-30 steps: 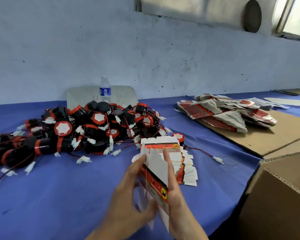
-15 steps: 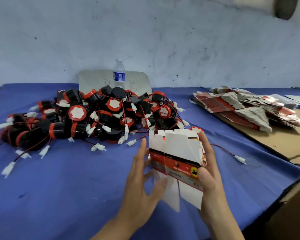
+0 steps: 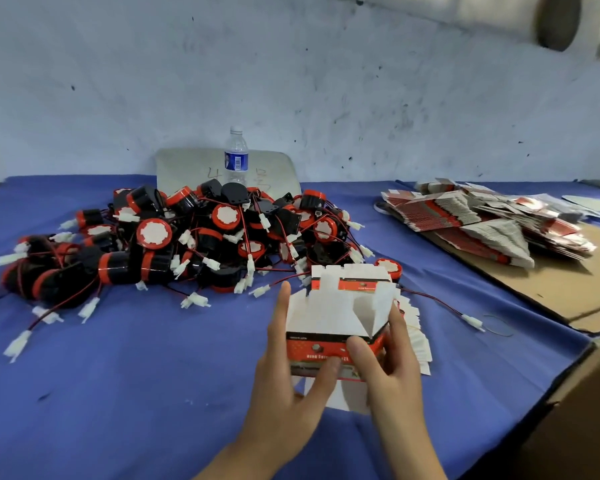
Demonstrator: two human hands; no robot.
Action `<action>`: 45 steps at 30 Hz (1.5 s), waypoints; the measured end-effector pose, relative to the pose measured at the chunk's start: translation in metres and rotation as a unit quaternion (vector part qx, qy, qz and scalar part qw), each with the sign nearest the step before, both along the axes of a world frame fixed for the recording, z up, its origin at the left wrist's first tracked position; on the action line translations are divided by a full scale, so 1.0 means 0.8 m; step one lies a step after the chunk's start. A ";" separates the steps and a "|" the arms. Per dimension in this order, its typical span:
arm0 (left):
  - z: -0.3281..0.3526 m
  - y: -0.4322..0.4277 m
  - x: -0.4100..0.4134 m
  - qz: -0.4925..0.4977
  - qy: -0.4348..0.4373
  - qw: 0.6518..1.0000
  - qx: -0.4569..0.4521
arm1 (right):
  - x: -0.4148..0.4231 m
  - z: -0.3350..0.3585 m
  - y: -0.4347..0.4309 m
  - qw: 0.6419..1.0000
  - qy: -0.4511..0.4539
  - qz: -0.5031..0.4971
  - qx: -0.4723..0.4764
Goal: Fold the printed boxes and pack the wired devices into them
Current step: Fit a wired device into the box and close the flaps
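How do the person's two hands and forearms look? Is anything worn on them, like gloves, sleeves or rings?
Both the left hand and the right hand are bare: no gloves, and no rings show on the visible fingers. The forearms are uncovered down to the picture's bottom edge, with no sleeve, watch or bracelet in view.

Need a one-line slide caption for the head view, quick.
Both hands fold a printed box open on the blue table, beside a pile of wired devices.
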State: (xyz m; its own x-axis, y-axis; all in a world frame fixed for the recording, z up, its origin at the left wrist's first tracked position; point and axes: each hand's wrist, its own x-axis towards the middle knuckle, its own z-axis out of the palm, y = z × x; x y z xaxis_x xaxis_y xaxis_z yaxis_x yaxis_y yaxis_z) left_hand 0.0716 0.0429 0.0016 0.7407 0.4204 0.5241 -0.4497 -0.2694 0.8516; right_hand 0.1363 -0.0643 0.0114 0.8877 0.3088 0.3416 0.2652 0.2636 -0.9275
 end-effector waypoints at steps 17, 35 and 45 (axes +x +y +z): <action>-0.017 0.020 0.016 -0.035 0.055 0.996 -0.067 | -0.009 0.018 -0.012 0.957 -0.003 0.288 -0.040; -0.009 0.011 0.011 -0.064 0.073 0.993 -0.073 | -0.012 0.011 0.008 0.993 -0.073 0.063 -0.071; 0.005 0.007 0.003 -0.056 -0.013 0.998 0.003 | -0.020 0.026 0.006 0.993 -0.093 -0.029 -0.064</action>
State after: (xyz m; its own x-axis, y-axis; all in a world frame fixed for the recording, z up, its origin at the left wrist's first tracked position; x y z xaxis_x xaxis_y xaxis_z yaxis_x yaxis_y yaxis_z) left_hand 0.0741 0.0487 0.0054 0.7695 0.3324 0.5453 -0.4985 -0.2210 0.8383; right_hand 0.1201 -0.0592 0.0325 0.8303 0.3111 0.4625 0.4463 0.1260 -0.8860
